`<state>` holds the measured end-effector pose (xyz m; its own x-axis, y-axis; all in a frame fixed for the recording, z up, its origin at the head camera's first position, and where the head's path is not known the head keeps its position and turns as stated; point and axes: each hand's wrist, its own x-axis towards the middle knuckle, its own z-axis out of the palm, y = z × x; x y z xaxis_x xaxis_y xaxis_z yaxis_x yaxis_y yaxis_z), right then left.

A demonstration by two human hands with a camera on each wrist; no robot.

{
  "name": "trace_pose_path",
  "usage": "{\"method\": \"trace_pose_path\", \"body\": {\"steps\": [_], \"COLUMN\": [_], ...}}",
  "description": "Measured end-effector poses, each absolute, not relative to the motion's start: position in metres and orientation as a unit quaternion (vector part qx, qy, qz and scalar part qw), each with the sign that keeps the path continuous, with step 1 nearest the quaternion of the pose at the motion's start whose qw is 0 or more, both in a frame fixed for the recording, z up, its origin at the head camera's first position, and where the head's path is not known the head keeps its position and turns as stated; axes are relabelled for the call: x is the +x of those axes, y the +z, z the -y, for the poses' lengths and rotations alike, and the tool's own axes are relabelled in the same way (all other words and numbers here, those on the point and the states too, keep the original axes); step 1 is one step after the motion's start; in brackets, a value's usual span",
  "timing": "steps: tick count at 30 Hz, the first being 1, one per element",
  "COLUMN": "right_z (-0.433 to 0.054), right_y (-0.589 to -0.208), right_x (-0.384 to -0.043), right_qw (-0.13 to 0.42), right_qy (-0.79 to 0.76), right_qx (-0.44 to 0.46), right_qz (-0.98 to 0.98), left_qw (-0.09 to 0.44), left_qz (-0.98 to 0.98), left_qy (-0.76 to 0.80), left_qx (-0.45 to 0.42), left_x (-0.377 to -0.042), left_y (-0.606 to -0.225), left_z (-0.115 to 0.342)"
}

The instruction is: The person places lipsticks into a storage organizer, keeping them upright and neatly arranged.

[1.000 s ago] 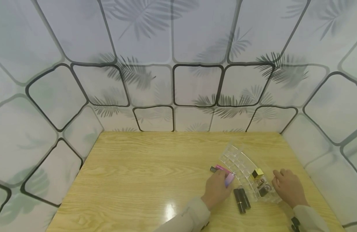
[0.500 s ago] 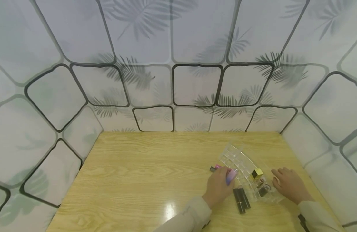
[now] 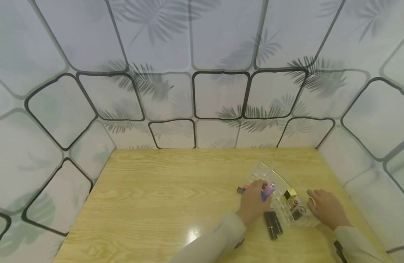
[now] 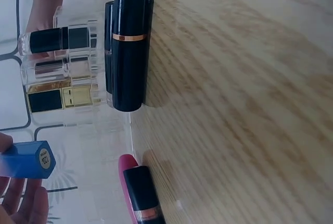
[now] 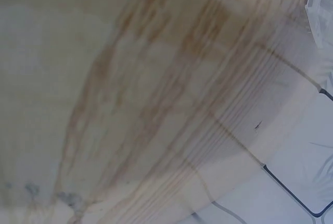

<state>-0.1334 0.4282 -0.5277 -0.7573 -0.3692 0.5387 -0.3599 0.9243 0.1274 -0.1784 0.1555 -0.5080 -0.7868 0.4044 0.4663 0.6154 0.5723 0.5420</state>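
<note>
My left hand (image 3: pixel 253 201) pinches a pink-to-blue lipstick (image 3: pixel 268 191) with a clear end, held tilted over the near edge of a clear curved lipstick organizer (image 3: pixel 270 174). In the left wrist view its blue end (image 4: pixel 31 159) shows a round label. Beside the organizer's right side is my right hand (image 3: pixel 329 209), fingers loosely bent and holding nothing; whether it touches the organizer I cannot tell. Several lipsticks stand in the organizer's right part: a gold-capped one (image 3: pixel 290 194), a clear-capped one (image 3: pixel 294 204) and a dark one (image 3: pixel 299 213).
Two black lipsticks (image 3: pixel 271 225) lie side by side on the wooden table (image 3: pixel 156 204), in front of the organizer. Left of it lie a bright pink tube (image 4: pixel 126 165) and a short black lipstick (image 4: pixel 141 187). Patterned walls (image 3: pixel 218 95) enclose the table's back and sides.
My left hand has lifted the pink-to-blue lipstick and moved it right and away from me, over the organizer. The right hand shifted slightly beside the organizer.
</note>
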Motion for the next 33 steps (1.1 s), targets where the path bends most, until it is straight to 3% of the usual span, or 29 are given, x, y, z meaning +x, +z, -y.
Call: {"method": "trace_pose_path", "body": {"steps": [8,33], "right_z": [-0.427,-0.424], "right_y": [-0.53,-0.528], "right_x": [-0.133,-0.13], "right_qw": [0.29,0.27], "right_qy": [0.001,0.019], "right_qx": [0.182,0.15], "right_qz": [0.94,0.951], "left_qw": [0.193,0.081], "left_qz": [0.859,0.863], "left_qy": [-0.356,-0.395], "left_qx": [-0.312,-0.305], "left_x": [-0.187,-0.206], "left_y": [-0.507,-0.506], "left_z": [-0.174,-0.217]}}
